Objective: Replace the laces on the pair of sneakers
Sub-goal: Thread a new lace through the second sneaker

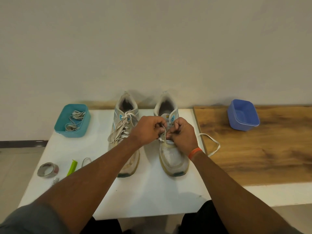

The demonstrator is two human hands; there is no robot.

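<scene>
Two worn white-and-blue sneakers stand toes toward me on the white table [148,196]. The left sneaker [124,132] is fully laced with a white lace. Over the right sneaker [172,154], my left hand [148,130] pinches a white lace [211,144] at the eyelets. My right hand [183,135], with an orange band at the wrist, grips the same lace beside it. A loose loop of that lace trails right onto the wooden board. Only the lowest eyelets of the right sneaker show lace.
A teal tub [72,121] with several old grey laces sits at the back left. An empty blue tub [243,115] stands on the wooden board [261,157] to the right. A tape roll [47,169], a green clip [72,167] and a wire loop [86,161] lie front left.
</scene>
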